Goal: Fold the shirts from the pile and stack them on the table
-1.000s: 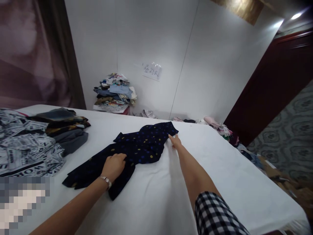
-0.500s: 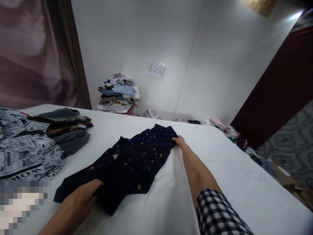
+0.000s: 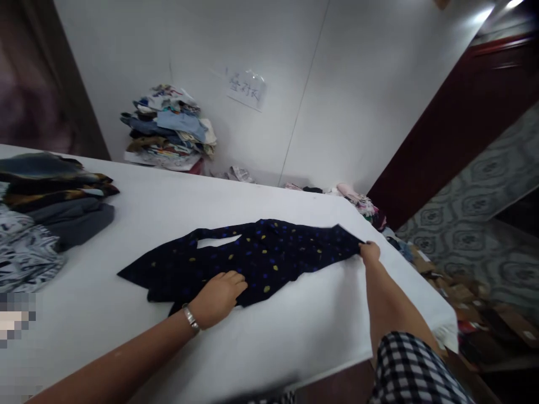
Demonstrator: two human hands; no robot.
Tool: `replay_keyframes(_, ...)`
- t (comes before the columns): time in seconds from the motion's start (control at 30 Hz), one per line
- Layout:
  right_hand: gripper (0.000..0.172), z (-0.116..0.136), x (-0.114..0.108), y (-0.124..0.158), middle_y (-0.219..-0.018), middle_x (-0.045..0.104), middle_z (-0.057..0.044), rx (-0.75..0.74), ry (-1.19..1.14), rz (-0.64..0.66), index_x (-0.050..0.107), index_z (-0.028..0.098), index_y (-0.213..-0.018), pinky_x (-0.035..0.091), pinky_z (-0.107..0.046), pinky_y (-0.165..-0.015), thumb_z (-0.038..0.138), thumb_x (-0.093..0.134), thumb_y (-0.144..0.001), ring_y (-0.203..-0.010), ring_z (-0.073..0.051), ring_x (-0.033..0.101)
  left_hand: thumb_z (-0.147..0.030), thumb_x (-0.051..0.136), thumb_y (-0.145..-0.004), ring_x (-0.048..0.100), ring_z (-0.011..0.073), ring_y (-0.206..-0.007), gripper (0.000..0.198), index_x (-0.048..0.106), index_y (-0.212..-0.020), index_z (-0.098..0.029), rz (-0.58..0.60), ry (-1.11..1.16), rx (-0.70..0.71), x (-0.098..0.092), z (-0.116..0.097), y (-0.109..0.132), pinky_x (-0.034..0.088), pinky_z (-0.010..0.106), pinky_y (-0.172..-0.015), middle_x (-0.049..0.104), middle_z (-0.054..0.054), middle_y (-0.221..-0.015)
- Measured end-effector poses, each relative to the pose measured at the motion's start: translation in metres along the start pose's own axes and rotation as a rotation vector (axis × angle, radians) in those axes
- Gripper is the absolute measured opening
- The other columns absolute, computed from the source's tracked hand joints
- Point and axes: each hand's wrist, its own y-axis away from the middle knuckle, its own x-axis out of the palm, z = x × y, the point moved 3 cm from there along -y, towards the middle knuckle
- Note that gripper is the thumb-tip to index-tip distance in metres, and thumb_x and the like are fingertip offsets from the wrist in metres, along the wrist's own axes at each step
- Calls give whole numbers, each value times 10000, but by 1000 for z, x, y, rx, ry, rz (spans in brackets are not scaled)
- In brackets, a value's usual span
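A dark navy shirt (image 3: pixel 290 249) with blue and yellow spots lies stretched across the white table (image 3: pixel 202 193). A narrow gap in the cloth lets the white tabletop show through. My left hand (image 3: pixel 221 297), with a metal bracelet at the wrist, is on the shirt's near left part, its fingers bent down onto the fabric and their tips hidden. At the right end, my right hand (image 3: pixel 370 253) pinches a corner of the shirt and holds it pulled out to the right, near the table's right side.
Grey and patterned folded clothes (image 3: pixel 73 219) lie on the left, with black-and-white printed cloth (image 3: pixel 29 252) in front. A tall clothes pile (image 3: pixel 168 132) stands by the wall under a paper sign (image 3: pixel 246 90). More clothes (image 3: pixel 357 202) lie past the far right edge; cardboard boxes (image 3: pixel 463 294) are right.
My right hand has drawn the shirt's end to the right, stretching it out lengthwise. My left hand has moved right, onto the shirt's middle. The view has turned right.
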Motion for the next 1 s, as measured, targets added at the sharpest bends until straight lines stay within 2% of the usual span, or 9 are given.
replay_keyframes(0.1,551,-39,-20,15,-1164,614,-270,-48,134,18,562,24,-1228,453,-516,-948,282,583,-741,-1139,-389,565,-250,527,-807,558,237,-1161,401,623,-1196,-269,52,42,24,6,4,9,431,386,-1008,640,34,-1237)
replay_keyframes(0.17,507,-40,-20,25,-1238,584,-250,-149,175,42,572,40,-1230,391,-502,-1021,288,521,-791,-1212,-365,513,-457,545,-815,548,239,-1186,437,612,-1207,-276,-5,121,-66,-7,19,15,413,371,-1043,626,30,-1266)
replay_keyframes(0.33,358,15,16,62,-1258,621,-86,-513,156,201,654,177,-1155,339,-338,-1087,285,489,-857,-1238,-233,499,-532,422,-857,571,245,-1139,453,616,-1146,-242,-245,38,-363,-51,78,2,430,370,-1006,621,49,-1250)
replay_keyframes(0.47,318,73,66,104,-1221,652,-58,-745,136,409,676,208,-1135,374,-318,-1054,261,475,-894,-1179,-213,555,-450,389,-861,506,305,-1221,502,583,-1211,-146,-210,-155,-498,-60,118,-28,402,408,-1017,544,146,-1338)
replay_keyframes(0.6,349,114,111,131,-1269,626,-57,-757,122,537,641,219,-1201,386,-322,-1038,252,547,-866,-1195,-221,551,-431,586,-719,580,374,-1100,540,620,-1144,-100,-78,-85,-702,-53,133,-49,465,440,-886,613,228,-1208)
replay_keyframes(0.73,563,133,141,139,-1325,577,-108,-695,109,607,548,204,-1318,393,-356,-1021,223,674,-769,-1226,-264,524,-299,625,-631,658,331,-881,168,682,-703,-159,-111,-14,-776,-65,131,-62,493,363,-745,714,157,-864)
replay_keyframes(0.83,515,138,152,135,-1175,669,-83,-625,76,639,653,246,-1174,429,-364,-966,162,739,-673,-1145,-278,579,-287,601,-651,655,268,-785,122,628,-581,-191,-231,58,-753,-95,125,-72,480,311,-705,686,85,-695)
replay_keyframes(0.93,250,141,152,126,-928,726,-47,-563,-25,639,728,237,-907,480,-331,-858,165,719,-668,-980,-249,648,-299,556,-716,635,244,-800,159,648,-669,-177,-415,146,-710,-135,118,-88,479,307,-722,684,78,-732)
replay_keyframes(1.0,162,144,144,119,-799,711,-37,-526,-137,624,716,205,-869,512,-305,-728,231,668,-717,-805,-213,670,-301,524,-756,626,233,-846,207,669,-793,-158,-542,215,-664,-161,111,-104,487,307,-746,698,88,-828)
